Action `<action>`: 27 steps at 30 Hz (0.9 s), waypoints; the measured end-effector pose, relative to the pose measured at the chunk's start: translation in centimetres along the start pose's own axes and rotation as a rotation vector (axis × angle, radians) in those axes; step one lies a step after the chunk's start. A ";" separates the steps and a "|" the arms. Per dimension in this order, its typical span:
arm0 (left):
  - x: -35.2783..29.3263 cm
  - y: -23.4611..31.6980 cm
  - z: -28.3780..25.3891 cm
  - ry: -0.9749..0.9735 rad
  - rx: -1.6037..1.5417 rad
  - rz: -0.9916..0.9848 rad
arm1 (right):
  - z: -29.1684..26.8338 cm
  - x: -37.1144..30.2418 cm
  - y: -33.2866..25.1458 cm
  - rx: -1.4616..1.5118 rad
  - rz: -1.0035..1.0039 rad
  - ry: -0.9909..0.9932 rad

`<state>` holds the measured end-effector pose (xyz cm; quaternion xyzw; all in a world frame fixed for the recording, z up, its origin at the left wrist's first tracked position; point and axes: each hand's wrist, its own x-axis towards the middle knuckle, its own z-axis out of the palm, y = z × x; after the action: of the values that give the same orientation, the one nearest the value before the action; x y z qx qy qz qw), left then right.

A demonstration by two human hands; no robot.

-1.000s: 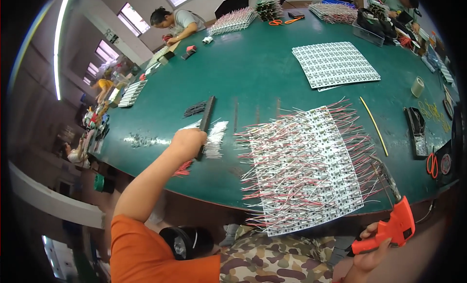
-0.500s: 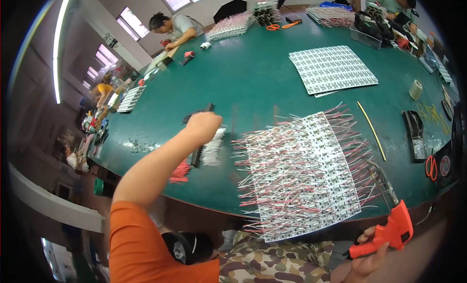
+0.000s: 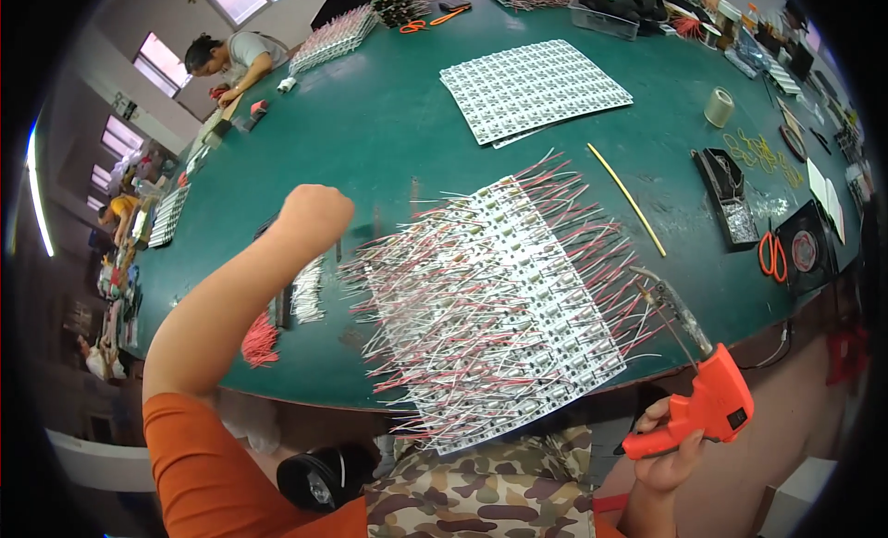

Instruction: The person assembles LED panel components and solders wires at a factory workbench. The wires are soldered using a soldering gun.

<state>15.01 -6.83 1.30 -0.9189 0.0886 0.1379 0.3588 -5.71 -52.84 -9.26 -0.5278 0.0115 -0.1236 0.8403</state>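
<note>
Right fingers [image 3: 658, 409] curled, cradling soldering gun [image 3: 720, 399]

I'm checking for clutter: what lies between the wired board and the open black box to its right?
The head view shows a thin yellow rod between the wired board and the black box.

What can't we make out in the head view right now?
- Left hand: head view, its fingers are hidden behind the back of the hand, so any grip is unclear.
- Dark bar: head view, partly covered by the left forearm.
- Lower sheet: head view, mostly under the upper sheet.
- Red soldering gun: head view, tip overlaps thin wires; contact too fine to tell.
</note>
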 end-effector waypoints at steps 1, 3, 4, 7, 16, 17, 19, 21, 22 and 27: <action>-0.5 -0.4 -0.5 0.131 -0.169 0.015 | 0.2 -0.1 0.0 -0.011 0.006 -0.008; -1.3 0.4 -2.4 0.176 -0.378 0.022 | 0.0 -0.3 0.0 -0.027 0.010 -0.007; -1.6 1.1 -3.4 0.216 -0.589 0.023 | -0.3 -0.3 0.1 -0.055 0.023 -0.055; -3.4 5.0 -6.1 0.343 -0.773 0.095 | -0.9 -0.5 0.1 -0.078 0.056 -0.097; 1.1 9.0 -6.4 0.760 -0.474 0.281 | -1.2 -0.7 -0.2 -0.012 0.140 -0.062; 2.4 8.6 -6.0 0.795 -0.442 0.226 | -1.2 -0.8 -0.3 -0.007 0.143 -0.050; 4.8 7.4 -4.9 0.795 -0.381 0.180 | -1.2 -0.7 -0.3 -0.008 0.133 -0.057; 6.3 6.2 -3.4 0.752 -0.289 0.112 | -1.2 -0.6 -0.3 -0.007 0.126 -0.066; 6.7 6.1 -2.7 0.754 -0.282 0.109 | -1.2 -0.6 -0.3 0.000 0.116 -0.058; 7.0 6.1 -1.4 0.465 -0.209 0.152 | -1.2 -0.3 -0.7 -0.015 0.100 -0.027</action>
<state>20.34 -12.66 -3.78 -0.9487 0.2226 -0.0420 0.2205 -6.28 -54.10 -9.18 -0.5343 0.0274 -0.0742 0.8416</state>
